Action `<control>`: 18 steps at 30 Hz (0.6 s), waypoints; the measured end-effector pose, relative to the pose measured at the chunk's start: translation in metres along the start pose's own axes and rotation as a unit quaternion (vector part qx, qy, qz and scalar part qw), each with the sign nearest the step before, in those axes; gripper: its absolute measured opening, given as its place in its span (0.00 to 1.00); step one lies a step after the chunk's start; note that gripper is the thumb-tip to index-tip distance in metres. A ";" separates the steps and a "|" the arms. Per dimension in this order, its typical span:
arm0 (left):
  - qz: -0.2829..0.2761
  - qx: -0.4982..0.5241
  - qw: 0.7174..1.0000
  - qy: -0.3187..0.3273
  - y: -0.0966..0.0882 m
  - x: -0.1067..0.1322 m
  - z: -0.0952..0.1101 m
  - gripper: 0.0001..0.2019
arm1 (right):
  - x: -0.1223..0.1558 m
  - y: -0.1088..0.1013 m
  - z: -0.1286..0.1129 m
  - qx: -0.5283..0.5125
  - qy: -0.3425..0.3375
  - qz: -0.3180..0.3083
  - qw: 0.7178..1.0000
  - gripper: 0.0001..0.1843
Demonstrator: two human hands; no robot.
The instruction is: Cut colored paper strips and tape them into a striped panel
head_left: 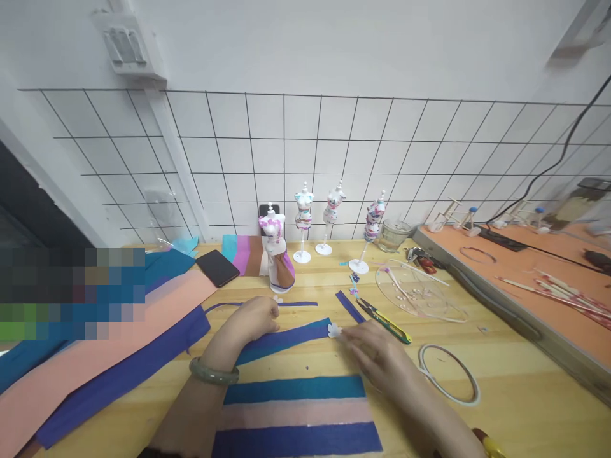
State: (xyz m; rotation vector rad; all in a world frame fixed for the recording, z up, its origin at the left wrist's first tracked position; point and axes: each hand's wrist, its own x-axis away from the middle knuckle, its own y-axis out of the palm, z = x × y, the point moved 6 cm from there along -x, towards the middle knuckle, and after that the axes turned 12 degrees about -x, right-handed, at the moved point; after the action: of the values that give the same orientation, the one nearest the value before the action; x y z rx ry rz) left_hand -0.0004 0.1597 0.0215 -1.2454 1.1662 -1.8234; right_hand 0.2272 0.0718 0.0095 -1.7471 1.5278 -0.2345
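My left hand [258,318], a green bangle on its wrist, has its fingers curled down onto a two-tone blue and teal strip [291,337]. The palm and wrist cover the strip's left end. At the strip's right tip, my right hand [377,350] has its fingertips together on a small white flower-shaped piece [333,331]. A narrow purple strip [300,304] lies just beyond my left hand, with another small white piece [277,299] beside it. Nearer me are flat teal, pink and dark blue bands [296,415]. Yellow-handled thread snips [386,321] lie beyond my right hand.
Several small dress forms [303,219] stand near the tiled wall. A black phone [217,268] and large coloured sheets [138,331] lie left. To the right are a hoop [449,375], a clear round tray [413,289], a glass jar [395,235] and an orange-topped surface [515,267].
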 end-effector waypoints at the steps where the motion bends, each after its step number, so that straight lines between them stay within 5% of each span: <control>1: 0.003 0.001 1.000 0.002 0.000 0.000 0.001 0.12 | 0.001 0.005 -0.010 -0.010 -0.013 -0.037 0.999 0.12; 4: 0.010 0.003 1.000 0.013 -0.003 0.002 0.005 0.12 | 0.006 0.021 -0.028 -0.023 -0.007 -0.136 0.990 0.12; 8: 0.019 0.011 0.999 0.027 -0.007 0.006 0.010 0.12 | 0.011 0.033 -0.030 -0.017 0.024 -0.191 0.981 0.14; 18: 0.043 0.040 0.998 0.012 -0.017 0.012 -0.007 0.08 | 0.012 0.041 -0.031 -0.004 0.002 -0.205 0.979 0.08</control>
State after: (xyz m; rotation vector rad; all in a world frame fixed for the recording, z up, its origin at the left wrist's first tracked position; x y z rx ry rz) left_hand -0.0117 0.1581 0.0401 -1.1138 1.1315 -1.8073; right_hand 0.1807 0.0489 -0.0013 -2.0571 1.1579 -0.4382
